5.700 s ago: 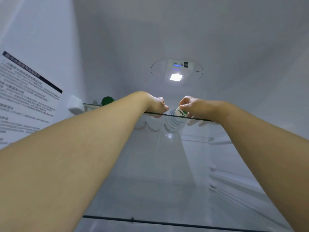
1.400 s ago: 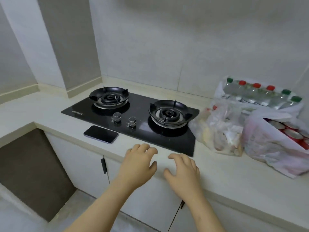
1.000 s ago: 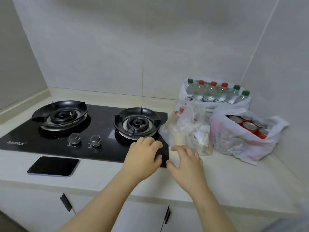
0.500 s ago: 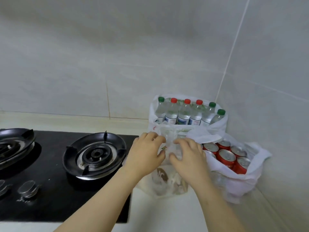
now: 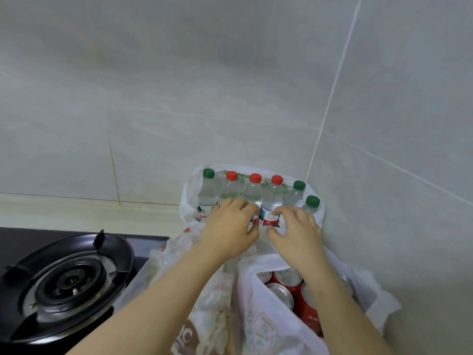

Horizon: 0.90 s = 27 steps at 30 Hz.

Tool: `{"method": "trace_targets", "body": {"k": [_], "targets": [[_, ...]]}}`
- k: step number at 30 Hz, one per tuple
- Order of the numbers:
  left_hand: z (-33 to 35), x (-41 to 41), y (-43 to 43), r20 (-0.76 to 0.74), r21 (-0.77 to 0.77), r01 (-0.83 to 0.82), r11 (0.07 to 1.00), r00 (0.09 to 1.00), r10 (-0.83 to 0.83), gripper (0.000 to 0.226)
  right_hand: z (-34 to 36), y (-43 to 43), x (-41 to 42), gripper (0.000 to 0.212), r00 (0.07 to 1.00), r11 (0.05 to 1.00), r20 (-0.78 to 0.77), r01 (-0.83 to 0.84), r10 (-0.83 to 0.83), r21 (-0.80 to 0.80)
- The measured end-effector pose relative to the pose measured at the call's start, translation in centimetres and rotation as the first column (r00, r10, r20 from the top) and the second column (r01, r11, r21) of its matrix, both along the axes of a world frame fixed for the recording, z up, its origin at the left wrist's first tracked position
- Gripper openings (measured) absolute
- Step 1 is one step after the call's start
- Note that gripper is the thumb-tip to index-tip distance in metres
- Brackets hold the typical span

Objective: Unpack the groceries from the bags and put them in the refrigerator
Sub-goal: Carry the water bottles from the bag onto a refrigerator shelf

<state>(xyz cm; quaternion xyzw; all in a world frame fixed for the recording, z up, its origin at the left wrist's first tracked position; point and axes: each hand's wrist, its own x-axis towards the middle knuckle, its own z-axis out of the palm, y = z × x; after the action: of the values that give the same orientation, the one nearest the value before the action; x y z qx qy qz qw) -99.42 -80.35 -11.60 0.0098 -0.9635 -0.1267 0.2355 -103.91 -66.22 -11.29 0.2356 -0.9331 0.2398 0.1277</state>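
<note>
A white plastic bag (image 5: 189, 198) in the wall corner holds several clear water bottles with red and green caps. My left hand (image 5: 229, 230) curls its fingers and thumb round the middle red-capped bottle (image 5: 253, 193). Just right of it, my right hand (image 5: 297, 233) has its fingers spread, the tips touching the label of the neighbouring red-capped bottle (image 5: 271, 201). Nearer to me, under my right forearm, a second white bag (image 5: 256, 319) holds several red cans (image 5: 284, 278). A clear bag of packaged food (image 5: 207, 311) lies under my left forearm.
A black gas hob with a round burner (image 5: 69, 278) sits on the counter at the lower left, touching the clear bag. Tiled walls meet in a corner right behind the bottle bag. A pale counter strip (image 5: 76, 211) runs along the back wall.
I have turned from the refrigerator shelf to the counter. Over the last second both hands moved from the counter edge, past the clear bag, up to the bottles in the back bag.
</note>
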Motion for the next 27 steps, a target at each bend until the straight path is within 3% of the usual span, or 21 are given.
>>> {"method": "trace_targets", "body": {"k": [15,19,22,24,27], "targets": [[-1.0,-8.9,0.3,0.115,0.008,0.034,0.999,0.993,-0.035,0.034,-0.9,0.4,-13.7,0.041,0.974,0.975,0.063,0.217,-0.219,0.045],[-1.6,-9.0,-0.2,0.107,0.019,0.012,1.000,0.994,-0.014,0.034,-2.0,0.1,-13.8,0.037,0.985,0.979,-0.036,0.174,-0.171,0.103],[-1.9,-8.9,-0.6,0.094,0.048,-0.003,0.999,0.996,-0.002,0.034,-2.5,-0.6,-13.6,0.036,1.000,0.999,-0.019,0.017,-0.018,-0.036],[-2.0,-8.7,-0.9,0.098,0.059,-0.013,0.998,0.995,0.007,0.034,-2.7,-1.2,-13.3,0.034,0.993,0.980,0.101,-0.038,0.059,-0.197],[-2.2,-8.2,-1.4,0.106,0.064,-0.030,0.997,0.994,0.023,0.034,-3.2,-1.8,-12.8,0.024,0.945,0.924,0.308,0.020,0.107,-0.383]]}}
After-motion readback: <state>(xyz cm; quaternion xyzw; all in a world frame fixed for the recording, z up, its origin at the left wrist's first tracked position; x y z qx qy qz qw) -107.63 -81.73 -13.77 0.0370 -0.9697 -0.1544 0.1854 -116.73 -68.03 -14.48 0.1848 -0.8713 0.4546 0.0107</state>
